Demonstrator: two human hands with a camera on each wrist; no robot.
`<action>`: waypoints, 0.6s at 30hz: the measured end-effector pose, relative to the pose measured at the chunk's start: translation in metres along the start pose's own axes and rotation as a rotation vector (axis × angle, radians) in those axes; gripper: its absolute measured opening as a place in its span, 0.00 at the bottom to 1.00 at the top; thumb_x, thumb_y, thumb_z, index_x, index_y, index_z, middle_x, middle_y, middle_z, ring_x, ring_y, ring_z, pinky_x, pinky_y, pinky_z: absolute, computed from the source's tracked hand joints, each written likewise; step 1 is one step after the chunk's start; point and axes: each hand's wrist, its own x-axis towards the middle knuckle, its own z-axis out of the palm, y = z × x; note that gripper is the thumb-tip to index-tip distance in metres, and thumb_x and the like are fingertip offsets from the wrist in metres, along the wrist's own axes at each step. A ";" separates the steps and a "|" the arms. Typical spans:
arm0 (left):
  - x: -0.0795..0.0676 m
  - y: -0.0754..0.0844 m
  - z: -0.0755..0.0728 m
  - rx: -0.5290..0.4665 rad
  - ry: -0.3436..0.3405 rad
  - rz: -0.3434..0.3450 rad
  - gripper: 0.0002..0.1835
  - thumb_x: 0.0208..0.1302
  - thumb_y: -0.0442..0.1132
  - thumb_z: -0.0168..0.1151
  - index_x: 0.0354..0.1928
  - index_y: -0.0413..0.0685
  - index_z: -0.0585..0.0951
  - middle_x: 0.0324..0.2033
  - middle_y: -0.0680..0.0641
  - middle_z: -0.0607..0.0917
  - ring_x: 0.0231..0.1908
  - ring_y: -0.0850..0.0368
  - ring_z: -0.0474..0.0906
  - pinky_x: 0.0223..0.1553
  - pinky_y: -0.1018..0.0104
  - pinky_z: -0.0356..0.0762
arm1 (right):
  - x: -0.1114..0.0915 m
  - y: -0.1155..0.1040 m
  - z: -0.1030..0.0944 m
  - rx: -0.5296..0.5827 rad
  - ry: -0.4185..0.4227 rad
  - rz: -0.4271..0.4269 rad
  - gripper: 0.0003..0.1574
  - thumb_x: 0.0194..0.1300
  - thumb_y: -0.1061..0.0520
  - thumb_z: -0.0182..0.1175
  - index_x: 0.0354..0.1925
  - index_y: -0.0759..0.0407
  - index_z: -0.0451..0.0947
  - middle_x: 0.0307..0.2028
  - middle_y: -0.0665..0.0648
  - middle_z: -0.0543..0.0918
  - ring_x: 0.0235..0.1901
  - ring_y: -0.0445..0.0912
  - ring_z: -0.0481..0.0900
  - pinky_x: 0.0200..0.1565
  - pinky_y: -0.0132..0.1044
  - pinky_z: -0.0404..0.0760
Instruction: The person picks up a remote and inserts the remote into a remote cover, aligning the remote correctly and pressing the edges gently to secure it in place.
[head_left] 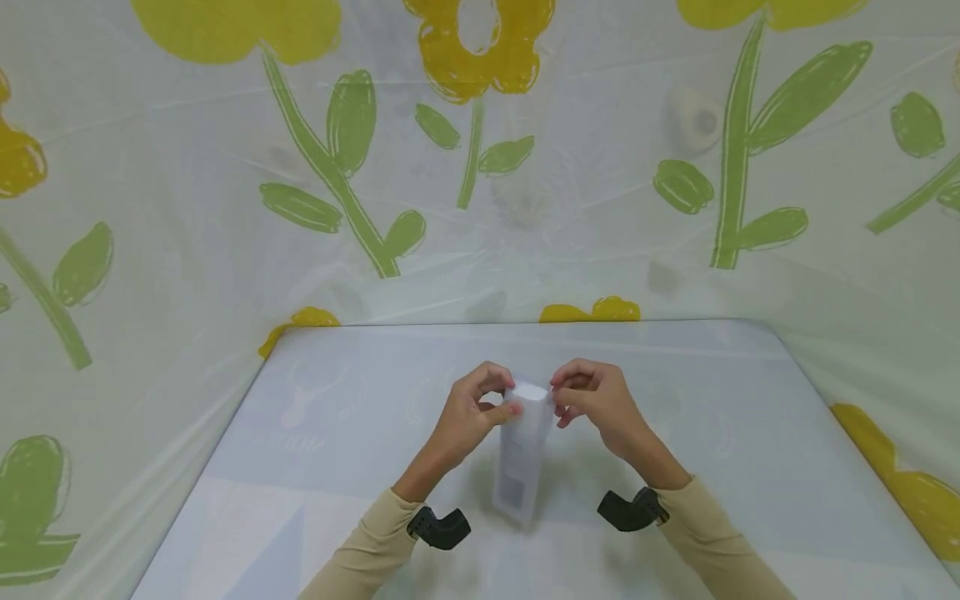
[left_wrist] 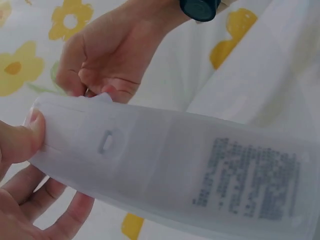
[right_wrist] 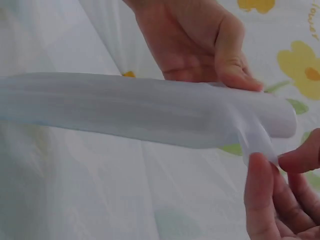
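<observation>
A long white remote control (head_left: 531,391) stands nearly upright in a frosted translucent cover (head_left: 521,454), between the two hands. My left hand (head_left: 467,417) grips it near the upper end, thumb on one face and fingers behind. In the left wrist view, dark printed text and a small slot show through the cover on the remote's back. With thumb and fingertips, my right hand (head_left: 606,407) pinches the edge of the cover at that same end. A loose flap (right_wrist: 256,135) is stretched away from the remote there, in the right wrist view.
The hands are over a pale table (head_left: 360,400). A white curtain (head_left: 600,233) with yellow flowers and green leaves surrounds its back and sides. Dark camera mounts (head_left: 441,528) sit on both wrists, beside beige sleeves (head_left: 367,542).
</observation>
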 end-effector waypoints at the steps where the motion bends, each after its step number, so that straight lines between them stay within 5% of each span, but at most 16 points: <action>1: 0.000 0.000 0.000 0.009 0.008 -0.008 0.13 0.56 0.29 0.66 0.41 0.43 0.75 0.40 0.47 0.80 0.41 0.54 0.75 0.35 0.66 0.78 | -0.001 0.000 0.000 -0.003 0.012 -0.022 0.10 0.56 0.70 0.58 0.37 0.78 0.73 0.25 0.62 0.79 0.22 0.49 0.77 0.27 0.46 0.83; 9: -0.002 -0.001 0.002 0.058 0.066 -0.022 0.12 0.55 0.31 0.67 0.39 0.47 0.74 0.37 0.49 0.81 0.39 0.55 0.75 0.32 0.65 0.76 | -0.005 -0.001 0.005 -0.158 0.055 -0.207 0.05 0.56 0.70 0.62 0.35 0.69 0.79 0.29 0.65 0.80 0.23 0.52 0.78 0.25 0.43 0.83; 18: -0.001 0.000 0.004 0.022 0.090 -0.027 0.17 0.56 0.31 0.67 0.43 0.47 0.71 0.38 0.45 0.83 0.38 0.54 0.75 0.33 0.63 0.77 | -0.006 0.002 0.008 -0.181 0.024 -0.267 0.10 0.57 0.68 0.64 0.40 0.66 0.77 0.35 0.64 0.78 0.31 0.51 0.78 0.26 0.42 0.83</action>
